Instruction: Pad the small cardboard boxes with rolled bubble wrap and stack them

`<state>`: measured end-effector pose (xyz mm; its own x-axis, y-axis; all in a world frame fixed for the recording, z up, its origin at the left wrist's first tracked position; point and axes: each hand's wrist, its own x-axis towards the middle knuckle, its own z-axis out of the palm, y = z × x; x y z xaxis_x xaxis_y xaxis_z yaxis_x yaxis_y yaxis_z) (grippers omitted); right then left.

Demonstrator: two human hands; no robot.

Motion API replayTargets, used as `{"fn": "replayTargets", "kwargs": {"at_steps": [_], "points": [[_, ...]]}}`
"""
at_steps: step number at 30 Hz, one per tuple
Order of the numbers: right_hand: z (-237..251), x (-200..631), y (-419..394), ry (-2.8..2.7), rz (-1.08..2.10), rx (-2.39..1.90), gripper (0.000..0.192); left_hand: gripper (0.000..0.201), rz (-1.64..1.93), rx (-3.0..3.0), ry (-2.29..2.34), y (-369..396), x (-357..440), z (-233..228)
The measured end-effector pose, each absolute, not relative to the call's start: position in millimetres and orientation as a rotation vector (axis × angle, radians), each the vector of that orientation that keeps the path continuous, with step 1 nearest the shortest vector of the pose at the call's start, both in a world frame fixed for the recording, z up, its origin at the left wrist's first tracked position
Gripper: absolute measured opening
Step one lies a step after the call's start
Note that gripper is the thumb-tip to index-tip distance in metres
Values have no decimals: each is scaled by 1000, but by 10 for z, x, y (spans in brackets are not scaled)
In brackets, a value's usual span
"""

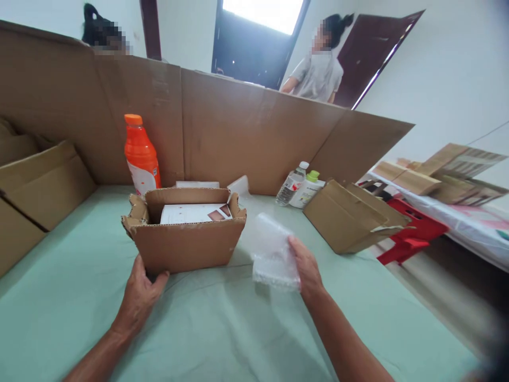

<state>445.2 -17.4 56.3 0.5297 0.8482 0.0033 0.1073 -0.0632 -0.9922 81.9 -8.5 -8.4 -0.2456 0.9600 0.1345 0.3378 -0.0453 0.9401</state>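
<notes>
Bench (199,339): spread with a creased pale green cloth.
Left hand (141,294): thumb and forefinger set wide apart at the cardboard box's lower left corner; the other fingers are hidden, so whether it grips, I cannot tell.
Right hand (307,268): holding clear plastic wrapping (274,246), fingers closed on its right edge.
Cardboard box (191,246): in the middle, between the hands, open-topped, ragged along the rim.
White carton (185,213): inside that box, brown pictures on its right end.
Left side: large brown cartons (47,175).
Right side: a tilted brown box (350,217) by the bench's edge.
Orange bottle (141,154): upright, behind the cardboard box.
Smaller bottles: a clear one (290,185) beside a white one with a green cap (307,192).
Cardboard panel (246,132): standing behind the bottles.
Red chair (417,225): beyond the tilted box.
Farther table (477,233): white-covered, bearing cardboard.
Beyond the panel: two people, one in a light shirt (318,77).
</notes>
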Motion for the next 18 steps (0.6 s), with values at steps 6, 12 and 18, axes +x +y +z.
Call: {"fn": "replayTargets", "kwargs": {"at_steps": [6,12,18], "points": [[422,4015,-1067,-585,1377,-1368,49,73,1303,1457,1597,-64,825,-51],[478,3741,-1758,-494,1657,-1211,34,82,1401,1644,1710,-368,771,201],[477,3529,-1950,-463,1721,-1079,36,76,1114,2551,1173,-1347,608,230]]}}
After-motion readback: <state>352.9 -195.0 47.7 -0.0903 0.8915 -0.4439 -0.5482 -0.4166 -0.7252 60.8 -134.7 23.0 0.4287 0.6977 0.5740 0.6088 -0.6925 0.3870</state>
